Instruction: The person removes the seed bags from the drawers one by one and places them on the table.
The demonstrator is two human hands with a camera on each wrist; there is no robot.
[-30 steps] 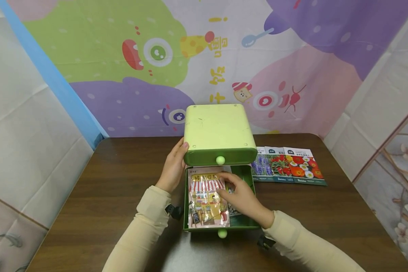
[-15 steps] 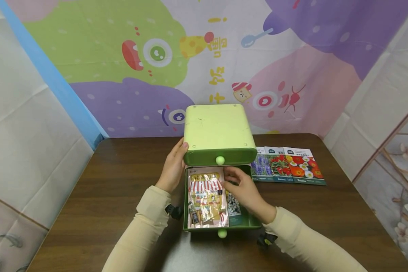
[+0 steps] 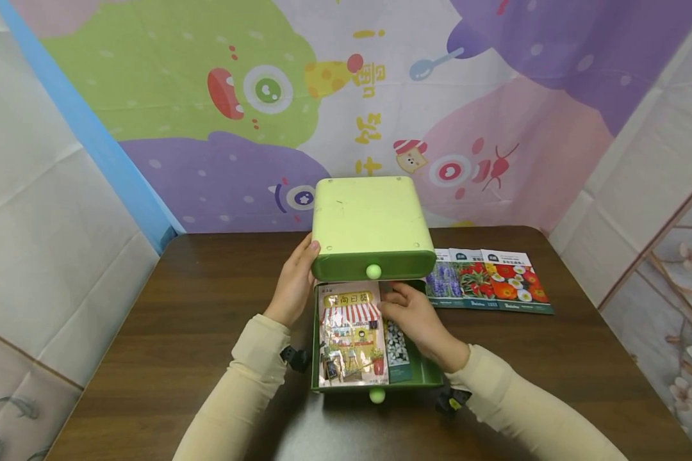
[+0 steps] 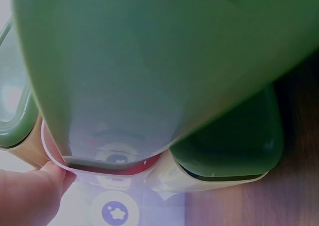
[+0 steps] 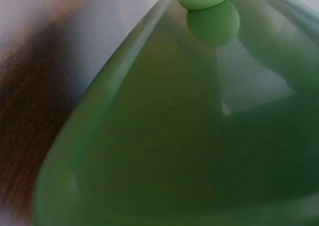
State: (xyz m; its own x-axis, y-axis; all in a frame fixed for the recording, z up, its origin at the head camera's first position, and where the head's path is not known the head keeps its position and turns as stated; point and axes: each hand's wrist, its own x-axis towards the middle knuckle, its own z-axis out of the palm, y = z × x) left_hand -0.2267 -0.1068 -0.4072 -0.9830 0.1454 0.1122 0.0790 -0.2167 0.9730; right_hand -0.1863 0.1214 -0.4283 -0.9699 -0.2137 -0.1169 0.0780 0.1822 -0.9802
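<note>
A light green two-drawer box point(image 3: 371, 214) stands on the table, its lower drawer point(image 3: 427, 376) pulled out. My left hand point(image 3: 293, 282) grips the box's left front corner, thumb on the front edge. In the left wrist view its thumb point(image 4: 35, 193) shows at the lower left. Inside the drawer lies a glossy pink packet point(image 3: 352, 352) with a striped awning picture. Partly under it is a seed packet point(image 3: 398, 349) with white flowers. My right hand point(image 3: 418, 320) is in the drawer, fingers loosely bent at the pink packet's right edge. The right wrist view shows the drawer front point(image 5: 149, 136).
Several flower seed packets point(image 3: 516, 282) lie overlapping on the dark wooden table point(image 3: 207, 320), right of the box. Behind the table hangs a cartoon-printed cloth point(image 3: 236, 166). The upper drawer point(image 3: 346, 266) is closed, with a round knob point(image 3: 373, 272).
My right hand has drawn back from over the pink packet to its right edge, uncovering its picture. The white-flower packet shows slightly more. My left hand has stayed in place.
</note>
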